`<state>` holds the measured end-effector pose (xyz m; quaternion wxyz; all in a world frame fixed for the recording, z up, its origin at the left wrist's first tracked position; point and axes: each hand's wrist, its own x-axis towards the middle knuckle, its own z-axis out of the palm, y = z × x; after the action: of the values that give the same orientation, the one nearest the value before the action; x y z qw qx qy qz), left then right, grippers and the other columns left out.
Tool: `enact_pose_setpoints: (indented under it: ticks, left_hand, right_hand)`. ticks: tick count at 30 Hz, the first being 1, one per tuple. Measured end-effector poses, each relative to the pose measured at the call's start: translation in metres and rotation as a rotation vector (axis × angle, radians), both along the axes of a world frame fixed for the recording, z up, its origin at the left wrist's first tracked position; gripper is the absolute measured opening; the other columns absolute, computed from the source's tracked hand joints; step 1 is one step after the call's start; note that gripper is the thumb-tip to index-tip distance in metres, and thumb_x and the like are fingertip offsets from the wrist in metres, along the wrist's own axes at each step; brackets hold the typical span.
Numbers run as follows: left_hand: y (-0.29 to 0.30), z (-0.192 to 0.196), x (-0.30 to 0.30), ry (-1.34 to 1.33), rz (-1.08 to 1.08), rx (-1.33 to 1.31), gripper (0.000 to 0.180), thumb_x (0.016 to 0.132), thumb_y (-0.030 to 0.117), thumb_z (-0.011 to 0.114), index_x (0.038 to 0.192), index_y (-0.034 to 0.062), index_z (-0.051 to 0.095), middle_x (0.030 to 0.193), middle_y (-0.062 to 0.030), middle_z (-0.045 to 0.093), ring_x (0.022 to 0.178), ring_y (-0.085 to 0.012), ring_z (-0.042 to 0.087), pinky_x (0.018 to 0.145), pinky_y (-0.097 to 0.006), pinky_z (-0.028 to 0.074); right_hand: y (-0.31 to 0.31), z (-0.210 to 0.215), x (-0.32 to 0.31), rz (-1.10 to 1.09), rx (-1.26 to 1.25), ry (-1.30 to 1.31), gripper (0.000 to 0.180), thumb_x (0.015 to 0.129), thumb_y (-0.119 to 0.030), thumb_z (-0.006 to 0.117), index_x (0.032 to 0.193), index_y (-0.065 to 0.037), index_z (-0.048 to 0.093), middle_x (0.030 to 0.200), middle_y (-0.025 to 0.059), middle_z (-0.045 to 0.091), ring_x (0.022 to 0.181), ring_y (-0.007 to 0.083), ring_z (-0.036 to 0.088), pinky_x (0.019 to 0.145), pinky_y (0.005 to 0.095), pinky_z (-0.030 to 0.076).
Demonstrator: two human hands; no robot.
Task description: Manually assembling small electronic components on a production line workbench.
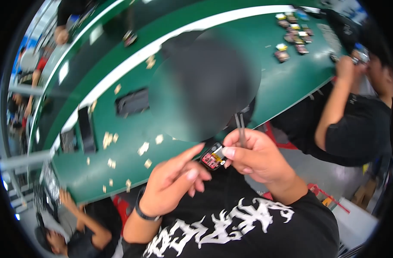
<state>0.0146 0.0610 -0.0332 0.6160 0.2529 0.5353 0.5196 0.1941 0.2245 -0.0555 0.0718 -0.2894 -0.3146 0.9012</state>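
A small black device [212,160] with its inside showing, a red and yellow circuit board and a grey part, sits low in front of my chest. My right hand [262,159] pinches its right edge between thumb and fingers. Grey tweezers [241,129] also lie in that hand, tips pointing away over the table. On the device's other side is my left hand [173,180], its index finger stretched out and its thumb apart. Those fingertips are close to the device's left edge; whether they touch it I cannot tell.
A large blurred dark shape [209,81] hides the middle of the green table [123,165]. Small pale pieces [143,148], a black tray [132,102] and a dark strip [86,129] lie leftward. Several small parts [296,36] are grouped far right. Co-workers sit on both sides.
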Motion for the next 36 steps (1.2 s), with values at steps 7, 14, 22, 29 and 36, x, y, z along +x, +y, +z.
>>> enact_pose_setpoints:
  ticks: [7, 14, 22, 29, 36]
  left_hand:
    - [-0.007, -0.014, 0.015, 0.279, 0.047, 0.077, 0.041, 0.097, 0.002, 0.055, 0.138, -0.0042, 0.053, 0.096, -0.0147, 0.07, 0.076, -0.0143, 0.065, 0.061, -0.022, 0.049]
    - [-0.035, -0.028, 0.013, 0.275, 0.185, -0.014, 0.036, 0.099, 0.003, 0.058, 0.134, -0.0041, 0.056, 0.098, -0.011, 0.071, 0.078, -0.0101, 0.065, 0.062, -0.02, 0.048]
    - [-0.058, -0.038, 0.011, 0.334, 0.298, -0.094, 0.035, 0.099, 0.001, 0.055, 0.133, -0.0062, 0.054, 0.095, -0.013, 0.069, 0.076, -0.0147, 0.065, 0.062, -0.023, 0.049]
    - [-0.07, -0.041, 0.017, 0.379, 0.282, -0.11, 0.035, 0.1, 0.007, 0.057, 0.133, -0.0062, 0.054, 0.096, -0.0112, 0.071, 0.076, -0.0122, 0.064, 0.064, -0.022, 0.05]
    - [-0.06, -0.03, 0.028, 0.453, 0.224, -0.101, 0.036, 0.102, 0.013, 0.058, 0.133, -0.006, 0.055, 0.097, -0.0078, 0.072, 0.076, -0.0087, 0.063, 0.065, -0.02, 0.049]
  right_hand:
    - [0.073, -0.027, 0.066, -0.606, 0.238, -0.156, 0.012, 0.094, -0.011, 0.064, 0.101, -0.003, 0.059, 0.08, 0.0092, 0.066, 0.046, 0.0045, 0.044, 0.04, 0.0203, 0.03]
    - [0.153, -0.039, 0.076, -0.866, 0.347, -0.31, 0.012, 0.093, -0.006, 0.06, 0.1, 0.0, 0.054, 0.086, 0.0146, 0.069, 0.048, 0.004, 0.041, 0.037, 0.0194, 0.028]
    - [0.174, -0.043, 0.063, -0.991, 0.702, -0.538, 0.042, 0.091, -0.013, 0.068, 0.124, 0.002, 0.047, 0.094, 0.0093, 0.068, 0.058, 0.0079, 0.05, 0.047, 0.0229, 0.039]
    - [0.168, -0.051, 0.028, -0.65, 1.545, -0.951, 0.062, 0.08, -0.033, 0.08, 0.126, 0.002, 0.059, 0.12, 0.0189, 0.061, 0.096, 0.0314, 0.067, 0.084, 0.0416, 0.054]
    - [0.177, -0.048, 0.017, -0.517, 1.532, -1.031, 0.05, 0.078, -0.035, 0.078, 0.112, -0.001, 0.065, 0.107, 0.0169, 0.058, 0.092, 0.0354, 0.066, 0.079, 0.0454, 0.054]
